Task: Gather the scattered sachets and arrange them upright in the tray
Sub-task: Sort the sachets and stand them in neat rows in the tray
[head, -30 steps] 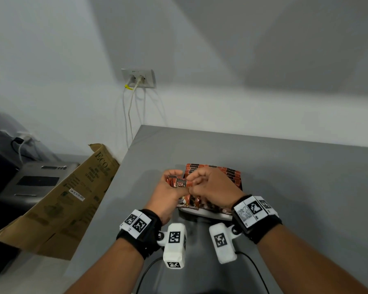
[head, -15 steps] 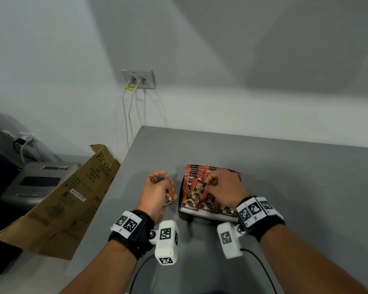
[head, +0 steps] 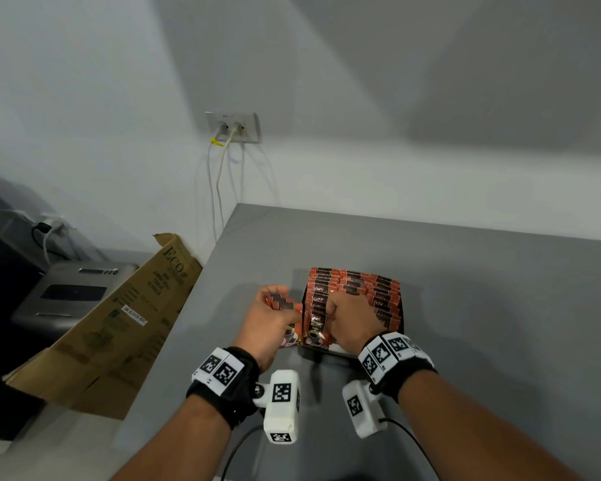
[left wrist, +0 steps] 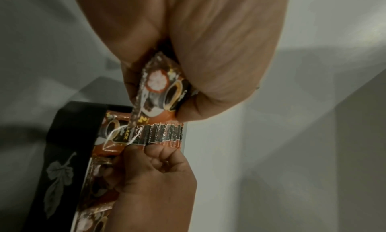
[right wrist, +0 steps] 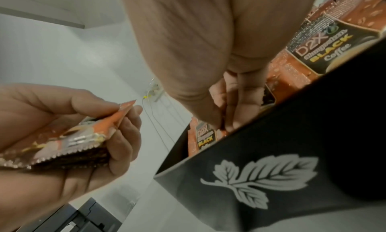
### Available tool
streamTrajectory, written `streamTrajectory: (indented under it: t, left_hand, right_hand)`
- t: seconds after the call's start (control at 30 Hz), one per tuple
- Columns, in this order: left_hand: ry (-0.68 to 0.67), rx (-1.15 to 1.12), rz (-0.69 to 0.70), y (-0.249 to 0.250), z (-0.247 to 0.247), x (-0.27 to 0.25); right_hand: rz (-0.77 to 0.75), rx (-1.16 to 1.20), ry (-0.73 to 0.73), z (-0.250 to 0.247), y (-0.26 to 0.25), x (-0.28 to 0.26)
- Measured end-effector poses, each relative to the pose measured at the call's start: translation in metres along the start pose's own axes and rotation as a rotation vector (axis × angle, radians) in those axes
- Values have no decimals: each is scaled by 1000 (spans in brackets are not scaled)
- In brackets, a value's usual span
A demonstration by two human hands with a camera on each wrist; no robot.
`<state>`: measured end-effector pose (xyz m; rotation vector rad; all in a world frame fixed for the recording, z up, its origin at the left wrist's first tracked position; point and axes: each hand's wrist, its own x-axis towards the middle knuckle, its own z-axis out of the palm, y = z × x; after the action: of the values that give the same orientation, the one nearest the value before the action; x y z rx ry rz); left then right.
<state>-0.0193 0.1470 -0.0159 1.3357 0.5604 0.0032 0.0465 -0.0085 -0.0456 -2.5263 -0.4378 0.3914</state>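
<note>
Grey table [head: 465, 307] against a white wall, socket [head: 232, 127] at upper centre, cardboard [head: 118, 324] at left. Left hand [head: 269, 322] clamps a sachet bundle [head: 281, 302] just left of the black tray [right wrist: 271, 177]. Right hand [head: 351, 319], fingers curled, pinches a sachet among the upright sachets [head: 368, 289] filling it.

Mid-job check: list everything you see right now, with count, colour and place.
Orange-and-black coffee sachets in tray: many, count unclear; standing upright in rows.
Loose orange-and-black sachets: a small stack, count unclear; in left hand, left of tray.
Black tray with white leaf print: one; on grey table.
Grey table: one.
Brown cardboard box: one; left of table.
Grey machine: one; behind box.
Wall socket: one, two white cables plugged in.
Left hand: grips loose sachets.
Right hand: fingers pinch a sachet among the tray's front rows.
</note>
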Motion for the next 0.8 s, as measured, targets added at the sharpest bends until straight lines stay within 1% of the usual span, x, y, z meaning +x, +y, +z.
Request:
streamTrajectory:
  t: [0.13,0.2,0.23,0.27,0.3,0.37,0.4,0.43,0.5,0.57,0.6,0.67,0.73,0.8]
  left_hand:
    - [-38,-33,-22,0,1,-1]
    - [-57,-42,-17,1,4,-2]
    - [-64,-42,-2,0,6,-3]
    - [-78,-39,22,0,9,-3]
    - [-99,-36,48,1,12,-3]
    - [-162,-37,78,4,19,-5]
    - [-179,-31,80,4,21,-4]
    - [-178,-32,78,6,24,-4]
    - [-119,-57,51,8,24,-2]
    - [-66,-105,3,7,19,1]
    - [-59,-113,-22,7,16,1]
    - [-61,-88,-49,5,13,0]
    - [-72,-48,-53,5,14,-3]
    - [-72,1,-48,5,16,-7]
  right_hand:
    - [-18,14,46,-6,1,-4]
    - [-42,97,119,-18,-3,-9]
    - [-55,181,137,-27,-7,-12]
    - [-70,275,119,-36,-12,-17]
    - [-85,362,67,-45,-18,-22]
    - [-109,451,-39,-58,-25,-29]
    - [-116,448,-36,-64,-25,-30]
    - [-111,439,9,-68,-21,-29]
    - [-47,424,125,-76,-7,-26]
    - [33,333,159,-80,9,-25]
    - [64,259,140,-79,16,-25]
    - [102,149,57,-69,28,-27]
    - [91,63,-12,-56,34,-28]
    - [82,11,-18,-45,37,-27]
